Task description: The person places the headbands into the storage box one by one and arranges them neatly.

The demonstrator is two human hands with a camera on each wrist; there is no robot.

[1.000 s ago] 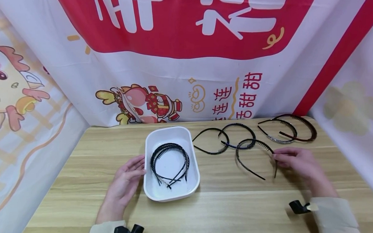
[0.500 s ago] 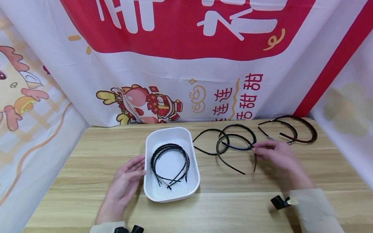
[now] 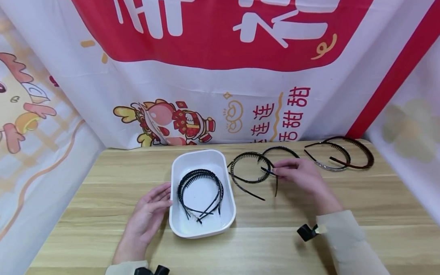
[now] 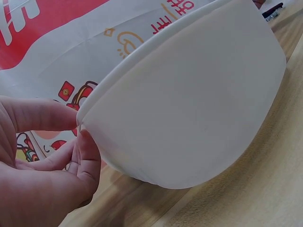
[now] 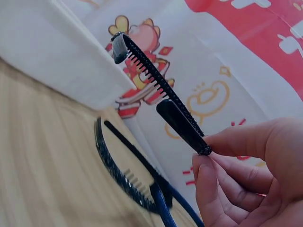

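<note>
My right hand (image 3: 297,176) pinches one arm of a dark toothed headband (image 3: 252,195), which hangs over two headbands lying on the table. In the right wrist view, thumb and fingers of the right hand (image 5: 246,175) meet on this headband (image 5: 156,78), held above the others (image 5: 118,175). At its left side, a white tray (image 3: 203,234) has its rim pinched by my left hand (image 3: 146,217). The left wrist view shows thumb and fingers of the left hand (image 4: 52,161) closed on the rim of the tray (image 4: 184,109). Several black headbands (image 3: 181,187) lie inside the tray.
Two more headbands, one with a silvery part (image 3: 331,166) and one brownish (image 3: 367,152), overlap at the back right of the wooden table (image 3: 260,249). A printed white and red cloth (image 3: 189,82) hangs behind the table's back edge.
The right hand has moved left with the headband, from beside the right-hand pair to over the middle headbands near the tray. My left hand and the tray have stayed put.
</note>
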